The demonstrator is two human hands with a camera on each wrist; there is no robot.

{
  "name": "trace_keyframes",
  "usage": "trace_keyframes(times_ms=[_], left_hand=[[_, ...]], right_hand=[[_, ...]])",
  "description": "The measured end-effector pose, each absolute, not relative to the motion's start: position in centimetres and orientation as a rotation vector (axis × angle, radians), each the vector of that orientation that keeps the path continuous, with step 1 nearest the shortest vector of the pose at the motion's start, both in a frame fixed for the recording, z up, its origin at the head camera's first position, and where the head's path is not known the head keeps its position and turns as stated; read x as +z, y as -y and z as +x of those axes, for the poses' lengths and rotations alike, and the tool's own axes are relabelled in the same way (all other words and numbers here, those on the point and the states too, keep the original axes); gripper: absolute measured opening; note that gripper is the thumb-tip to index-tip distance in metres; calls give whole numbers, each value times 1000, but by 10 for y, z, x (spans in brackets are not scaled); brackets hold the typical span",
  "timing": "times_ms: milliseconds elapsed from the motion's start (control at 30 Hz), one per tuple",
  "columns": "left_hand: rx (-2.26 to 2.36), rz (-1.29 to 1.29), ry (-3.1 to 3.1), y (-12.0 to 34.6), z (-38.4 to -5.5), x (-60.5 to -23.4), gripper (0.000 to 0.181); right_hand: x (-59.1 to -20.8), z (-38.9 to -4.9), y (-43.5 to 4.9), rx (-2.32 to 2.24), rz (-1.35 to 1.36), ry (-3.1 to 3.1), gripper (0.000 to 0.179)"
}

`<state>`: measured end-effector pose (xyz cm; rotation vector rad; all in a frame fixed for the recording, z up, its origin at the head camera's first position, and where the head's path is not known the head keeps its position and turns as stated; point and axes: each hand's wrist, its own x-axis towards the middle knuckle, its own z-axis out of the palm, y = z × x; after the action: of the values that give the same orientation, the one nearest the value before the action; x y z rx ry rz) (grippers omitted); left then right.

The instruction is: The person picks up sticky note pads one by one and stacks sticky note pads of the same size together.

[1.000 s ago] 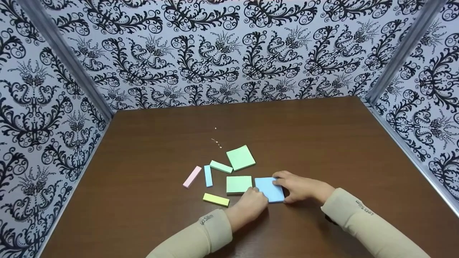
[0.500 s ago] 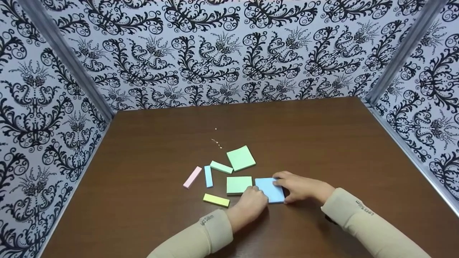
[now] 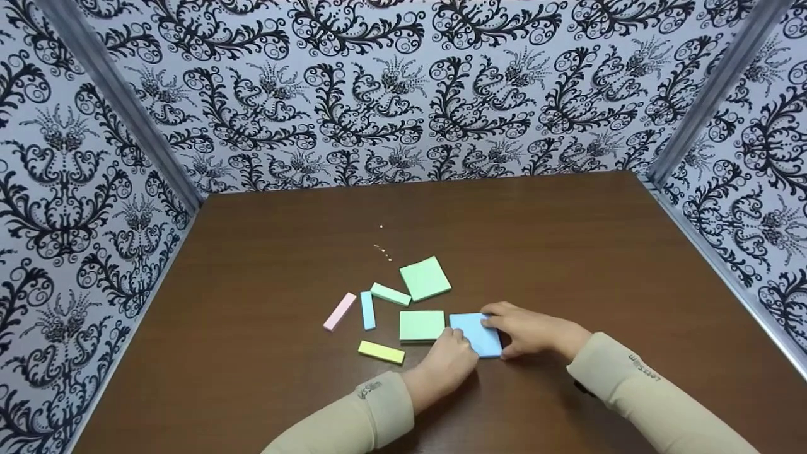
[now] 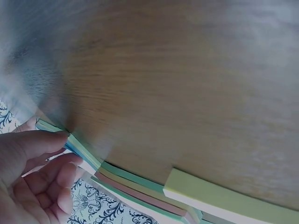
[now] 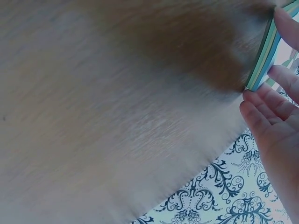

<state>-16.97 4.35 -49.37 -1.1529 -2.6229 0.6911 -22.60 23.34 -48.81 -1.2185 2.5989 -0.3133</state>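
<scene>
A square sticky note pad (image 3: 473,333), blue on top, lies flat on the brown table between both hands. Its side shows green, yellow and blue layers in the right wrist view. My right hand (image 3: 526,329) grips the pad's right side, fingers at the far corner and thumb at the near one. With fingers curled, my left hand (image 3: 449,360) pinches the pad's near left corner; in the left wrist view the thumb (image 4: 44,141) presses on the layered edge. Just left of this pad lies a thicker sticky note pad (image 3: 421,326), green on top with other colours beneath.
Another green pad (image 3: 425,278) lies behind, tilted. Narrow note strips lie to the left: green (image 3: 391,294), blue (image 3: 368,310), pink (image 3: 340,311) and yellow (image 3: 381,352). Small pale crumbs (image 3: 383,252) dot the table farther back. Patterned walls (image 3: 391,94) enclose the table.
My left hand has shifted slightly to the right along the blue-topped pad's near corner. The right hand keeps its hold, and the other pads and strips stay where they were.
</scene>
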Motion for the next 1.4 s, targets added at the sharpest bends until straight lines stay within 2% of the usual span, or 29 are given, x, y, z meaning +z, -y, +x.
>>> trace_keyframes(times_ms=[333,700,867,1000,1133,1300,1400], left_hand=[[594,-1115,2666,-45,-170,-495,10],[633,-1193,2595,-44,-172,-496,10],[576,-1210,2526,-42,-176,-498,10],[530,-1203,2489,-40,-178,-501,10],[493,-1210,2456,-38,-180,-502,10],[471,-1232,2473,-35,-182,-500,12],[451,-1246,2505,-34,-183,-499,14]], right_hand=[[-488,-225,-234,-318,-1228,-2599,59],[-478,-229,-227,-215,-1177,-2548,60],[-463,-243,-209,-140,-1120,-2553,44],[-462,-256,-183,-129,-1226,-2665,38],[-465,-267,-157,-70,-1239,-2673,47],[-467,-273,-136,68,-1005,-2575,67],[-467,-274,-129,147,-930,-2541,69]])
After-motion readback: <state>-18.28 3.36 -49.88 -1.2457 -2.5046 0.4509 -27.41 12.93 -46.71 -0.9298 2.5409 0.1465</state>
